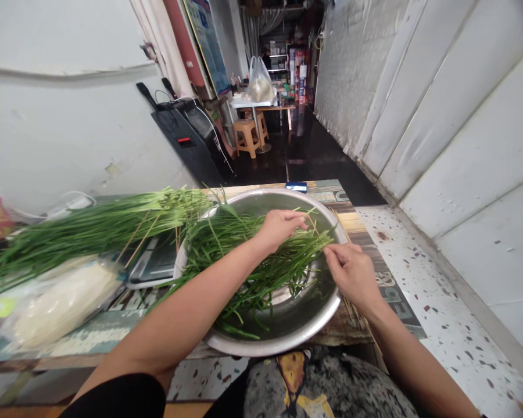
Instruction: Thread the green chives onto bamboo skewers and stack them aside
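Note:
A wide metal basin [326, 310] holds a tangled heap of long green garlic chives [253, 290]. Over the heap, my left hand [281, 229] is closed, its fingertips pinched on chive stems. A thin tan stick [312, 225] shows beside those fingertips; whether they touch it I cannot tell. At the basin's right rim my right hand [351, 270] is also closed, thumb and forefinger pinching the pale ends of the chives. Thin bamboo skewers [353, 316] lie along the right of the basin, partly behind my right hand and wrist.
More garlic chives [113, 223] lie in a long pile at left, above a dark tray [154, 261] and a plastic bag with something pale [65, 305]. A phone [296, 187] rests behind the basin. Farther off are a black machine [192, 136], a stool [246, 138] and a white table [242, 103].

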A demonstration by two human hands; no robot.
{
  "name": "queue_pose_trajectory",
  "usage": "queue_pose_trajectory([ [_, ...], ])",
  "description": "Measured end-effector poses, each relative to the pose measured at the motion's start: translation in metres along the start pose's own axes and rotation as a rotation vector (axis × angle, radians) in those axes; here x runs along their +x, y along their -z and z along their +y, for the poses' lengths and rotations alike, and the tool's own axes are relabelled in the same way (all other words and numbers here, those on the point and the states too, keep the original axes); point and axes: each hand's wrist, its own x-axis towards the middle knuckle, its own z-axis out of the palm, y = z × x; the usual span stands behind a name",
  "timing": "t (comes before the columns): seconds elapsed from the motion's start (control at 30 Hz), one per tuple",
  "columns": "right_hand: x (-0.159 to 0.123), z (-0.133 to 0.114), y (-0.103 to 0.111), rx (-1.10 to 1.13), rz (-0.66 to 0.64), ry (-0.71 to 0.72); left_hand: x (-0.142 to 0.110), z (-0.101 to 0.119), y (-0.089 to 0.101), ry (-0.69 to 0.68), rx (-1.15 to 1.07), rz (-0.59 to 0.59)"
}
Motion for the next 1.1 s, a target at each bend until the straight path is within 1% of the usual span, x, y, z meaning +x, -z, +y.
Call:
queue_pose_trajectory([
  [0.33,0.0003,0.0005,-0.0003,-0.003,-0.002,0.009,0.0007,-0.0007,0.0006,-0.024,0.025,0.008],
  [0.5,0.0005,0.0000,-0.0001,-0.001,0.004,0.010,0.0008,-0.0009,0.0004,-0.005,0.006,0.004],
  [1.1,0.0006,-0.0005,0.0004,0.002,0.001,0.010,0.0005,-0.0015,-0.0003,-0.001,0.008,0.011],
])
